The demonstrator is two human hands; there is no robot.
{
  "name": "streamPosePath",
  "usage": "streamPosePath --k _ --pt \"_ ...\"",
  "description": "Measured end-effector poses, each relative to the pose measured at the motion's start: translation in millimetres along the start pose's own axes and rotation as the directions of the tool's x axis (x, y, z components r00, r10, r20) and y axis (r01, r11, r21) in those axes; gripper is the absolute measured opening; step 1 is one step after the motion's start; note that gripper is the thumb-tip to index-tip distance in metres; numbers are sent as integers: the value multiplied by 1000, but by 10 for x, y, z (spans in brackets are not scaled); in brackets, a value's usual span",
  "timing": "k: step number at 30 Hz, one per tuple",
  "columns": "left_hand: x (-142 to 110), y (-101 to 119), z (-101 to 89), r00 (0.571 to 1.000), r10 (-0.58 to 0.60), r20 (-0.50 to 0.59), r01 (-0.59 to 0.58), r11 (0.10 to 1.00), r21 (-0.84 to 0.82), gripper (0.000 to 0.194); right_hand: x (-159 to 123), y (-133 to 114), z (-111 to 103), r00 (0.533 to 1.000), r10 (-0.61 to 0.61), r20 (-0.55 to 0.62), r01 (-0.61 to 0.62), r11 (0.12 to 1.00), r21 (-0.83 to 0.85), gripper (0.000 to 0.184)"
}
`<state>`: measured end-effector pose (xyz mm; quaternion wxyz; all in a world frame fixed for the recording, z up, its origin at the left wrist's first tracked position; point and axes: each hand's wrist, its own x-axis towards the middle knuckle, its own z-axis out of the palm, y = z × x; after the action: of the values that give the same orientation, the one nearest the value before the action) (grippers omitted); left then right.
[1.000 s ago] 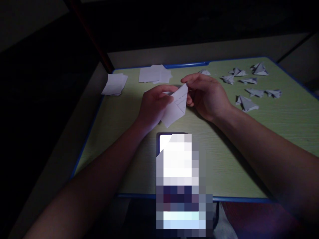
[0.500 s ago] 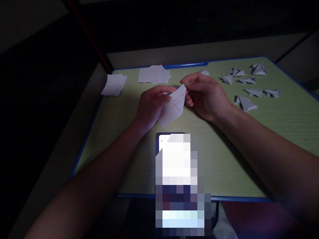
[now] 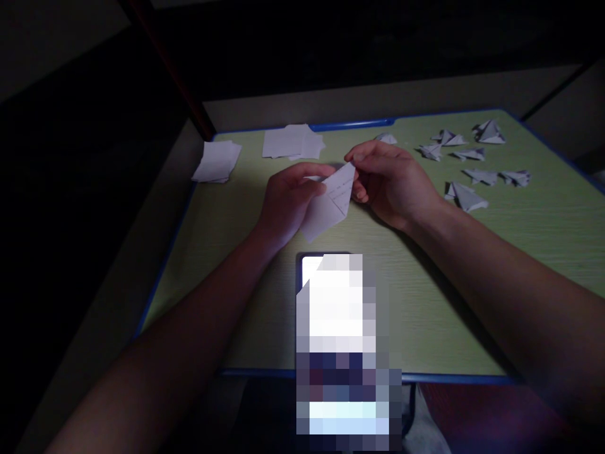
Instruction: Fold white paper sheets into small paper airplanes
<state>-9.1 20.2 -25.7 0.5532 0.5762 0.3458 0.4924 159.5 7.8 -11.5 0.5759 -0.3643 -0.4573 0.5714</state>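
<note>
Both my hands hold one folded piece of white paper (image 3: pixel 331 205) just above the green desk (image 3: pixel 227 221). My left hand (image 3: pixel 289 200) is closed on its left side, fingers curled round the fold. My right hand (image 3: pixel 392 180) pinches the paper's top corner between thumb and forefinger. The paper forms a pointed, partly folded shape with creases showing.
Two stacks of flat white sheets (image 3: pixel 217 161) (image 3: pixel 293 141) lie at the desk's far left. Several folded paper figures (image 3: pixel 466 197) are scattered at the far right. A lit phone (image 3: pixel 331 302), screen blurred, lies near the front edge. The room around is dark.
The paper and both hands have shifted very slightly; the grip is the same.
</note>
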Motion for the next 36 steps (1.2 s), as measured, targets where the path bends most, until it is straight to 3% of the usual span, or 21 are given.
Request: streamPosePath --k 6,13,25,31,36 --pt "-1 -5 -6 999 13 41 -14 999 37 13 23 7 -29 1000 6 24 -6 1000 -24 9" --pt "-2 -4 -1 1000 8 -2 -8 1000 9 12 12 -30 -11 998 57 -14 -58 997 -54 20" --pt "-7 -4 -9 1000 -1 13 0 999 42 13 6 -26 -1 999 40 -27 -40 999 -4 4" --pt "5 -14 -21 999 8 40 -11 998 57 14 18 -24 -11 998 63 -18 -64 997 -39 10" --pt "13 -18 -10 1000 21 3 -21 1000 4 15 34 -12 -26 998 56 -20 -56 998 -36 8"
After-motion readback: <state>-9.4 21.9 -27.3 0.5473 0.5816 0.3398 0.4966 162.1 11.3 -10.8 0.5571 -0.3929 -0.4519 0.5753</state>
